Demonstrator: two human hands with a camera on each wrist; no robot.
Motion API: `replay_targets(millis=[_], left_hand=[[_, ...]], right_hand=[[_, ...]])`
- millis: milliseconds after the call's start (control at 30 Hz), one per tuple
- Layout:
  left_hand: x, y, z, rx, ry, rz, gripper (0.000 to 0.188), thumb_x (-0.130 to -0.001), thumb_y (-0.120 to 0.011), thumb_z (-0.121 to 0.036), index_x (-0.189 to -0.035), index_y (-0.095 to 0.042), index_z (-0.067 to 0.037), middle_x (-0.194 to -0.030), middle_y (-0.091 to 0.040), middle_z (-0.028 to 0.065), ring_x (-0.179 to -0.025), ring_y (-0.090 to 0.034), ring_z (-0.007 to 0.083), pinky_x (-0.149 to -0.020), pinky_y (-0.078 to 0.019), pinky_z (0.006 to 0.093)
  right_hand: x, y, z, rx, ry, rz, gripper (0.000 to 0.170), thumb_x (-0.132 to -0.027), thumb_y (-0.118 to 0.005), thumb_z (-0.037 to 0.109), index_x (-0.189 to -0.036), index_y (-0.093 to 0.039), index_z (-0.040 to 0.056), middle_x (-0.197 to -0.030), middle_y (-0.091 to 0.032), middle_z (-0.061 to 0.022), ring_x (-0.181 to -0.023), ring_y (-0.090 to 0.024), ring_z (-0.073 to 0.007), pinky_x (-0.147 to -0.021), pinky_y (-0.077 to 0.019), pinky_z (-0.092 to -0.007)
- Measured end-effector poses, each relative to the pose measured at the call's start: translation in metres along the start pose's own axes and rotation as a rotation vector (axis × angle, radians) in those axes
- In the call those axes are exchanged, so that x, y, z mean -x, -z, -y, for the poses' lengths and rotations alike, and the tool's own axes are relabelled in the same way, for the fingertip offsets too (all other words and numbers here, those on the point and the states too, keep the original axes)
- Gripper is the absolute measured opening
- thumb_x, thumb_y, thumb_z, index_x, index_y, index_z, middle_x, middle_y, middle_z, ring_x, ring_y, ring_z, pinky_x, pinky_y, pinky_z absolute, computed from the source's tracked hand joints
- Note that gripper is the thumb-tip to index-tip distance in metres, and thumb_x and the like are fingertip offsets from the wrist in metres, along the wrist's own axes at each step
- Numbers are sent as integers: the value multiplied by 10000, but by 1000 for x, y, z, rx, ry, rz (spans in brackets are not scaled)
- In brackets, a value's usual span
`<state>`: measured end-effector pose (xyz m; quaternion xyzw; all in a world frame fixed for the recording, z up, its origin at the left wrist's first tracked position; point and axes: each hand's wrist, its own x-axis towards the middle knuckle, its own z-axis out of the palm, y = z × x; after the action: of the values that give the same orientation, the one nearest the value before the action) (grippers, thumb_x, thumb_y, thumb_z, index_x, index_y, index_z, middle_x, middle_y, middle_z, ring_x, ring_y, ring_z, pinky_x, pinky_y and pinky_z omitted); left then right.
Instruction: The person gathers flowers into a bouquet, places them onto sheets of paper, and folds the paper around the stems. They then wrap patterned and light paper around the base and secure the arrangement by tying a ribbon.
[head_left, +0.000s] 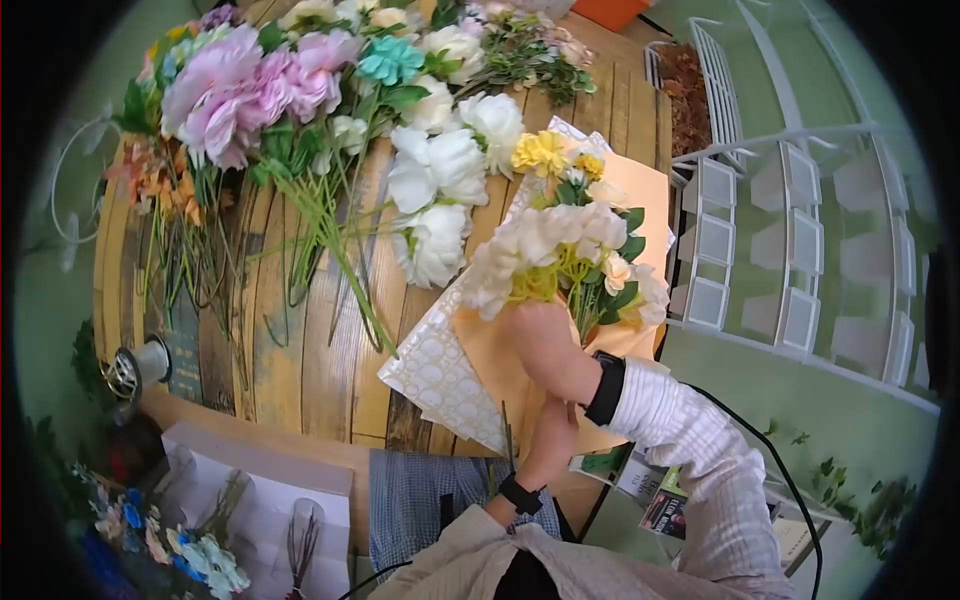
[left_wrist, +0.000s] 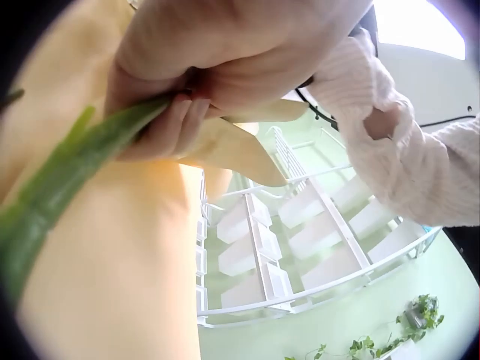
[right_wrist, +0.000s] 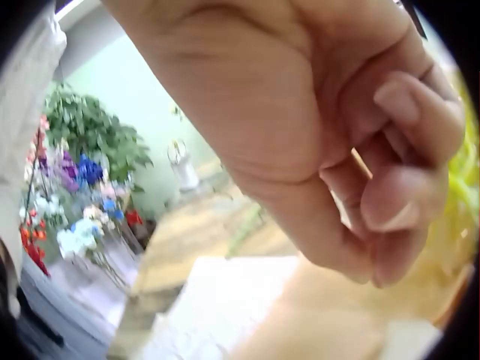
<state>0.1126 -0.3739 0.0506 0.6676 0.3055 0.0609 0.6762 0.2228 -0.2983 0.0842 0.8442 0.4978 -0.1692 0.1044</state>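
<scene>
My left hand curls round a green flower stem, whose lower end sticks out toward me. Just above it, my right hand is at the base of the white flowers. In the right wrist view its fingers are curled and the tips of thumb and forefinger meet; nothing shows between them. The bouquet also has yellow flowers, a peach rose and dark green leaves. It lies over orange wrapping paper and white patterned paper.
Loose pink peonies, white peonies and a teal flower lie on the wooden table. A ribbon spool stands at the left. Vases with flowers are lower left; a white rack is at the right.
</scene>
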Motion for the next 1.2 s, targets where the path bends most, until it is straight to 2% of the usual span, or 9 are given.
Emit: replay_targets(millis=[267,333,467,567,633,767,933,1100,1200], left_hand=[[-6,26,29,154,261,398,143,-824,-390,-98,-792,-443,31,-566,-488,114,-483,-485,204,-441,-361,308],[-9,31,33,195,364,477,161,-833,-387,-116,-783,-443,27,-562,-487,97,-468,-481,173,-430,-357,293],[-13,36,24,382,467,481,183,-832,-386,-116,-713,-446,9,-563,-433,12,-480,-402,77,-438,-329,231],[-20,40,21,396,463,603,171,-838,-372,-114,-722,-436,-7,-586,-439,7,-494,-408,88,-464,-344,230],[-22,41,8,406,453,605,170,-848,-364,-106,-776,-469,7,-613,-441,8,-531,-418,90,-489,-352,224],[-24,42,1,414,502,632,195,-861,-367,-123,-899,-497,17,-638,-446,9,-562,-427,94,-511,-359,219],[-31,44,6,332,619,660,264,-869,-402,-198,-1016,-483,7,-662,-463,1,-594,-435,88,-517,-354,210],[-31,51,37,286,629,656,293,-864,-420,-229,-1036,-474,3,-679,-439,-11,-609,-418,93,-548,-354,207],[-37,52,24,656,712,896,348,-880,-373,-269,-1069,-454,12,-676,-396,-22,-671,-397,99,-641,-342,230]], right_hand=[[110,83,-18,-885,344,157,195,-740,-564,246,-828,-544,73,-657,-527,-75,-575,-539,-216,-491,-420,-306],[136,78,-46,-1021,74,478,185,-750,-561,252,-800,-583,75,-645,-555,-67,-567,-539,-196,-518,-424,-286],[179,-15,-64,-1100,-200,496,160,-756,-554,198,-786,-604,49,-653,-582,-83,-578,-550,-159,-549,-426,-261],[181,-70,-56,-1294,-457,219,213,-735,-568,183,-856,-584,8,-694,-596,-115,-578,-552,-192,-549,-425,-266],[175,-81,-55,-1453,-690,-153,181,-733,-567,129,-844,-579,-14,-706,-601,-89,-616,-551,-150,-577,-430,-263],[173,-66,-78,-1671,-872,-479,144,-774,-523,90,-865,-571,-11,-709,-584,-48,-634,-537,-88,-599,-430,-208],[172,-85,-47,-1530,-643,-211,176,-786,-526,101,-925,-549,-4,-760,-591,-51,-711,-565,-113,-670,-443,-228],[175,-105,-22,-2097,-344,-98,345,-787,-545,135,-1067,-427,-29,-941,-561,-75,-908,-530,-141,-790,-416,-259],[170,-106,-30,-2193,-348,-106,347,-784,-546,121,-1068,-418,-32,-965,-548,-84,-918,-520,-148,-795,-419,-272]])
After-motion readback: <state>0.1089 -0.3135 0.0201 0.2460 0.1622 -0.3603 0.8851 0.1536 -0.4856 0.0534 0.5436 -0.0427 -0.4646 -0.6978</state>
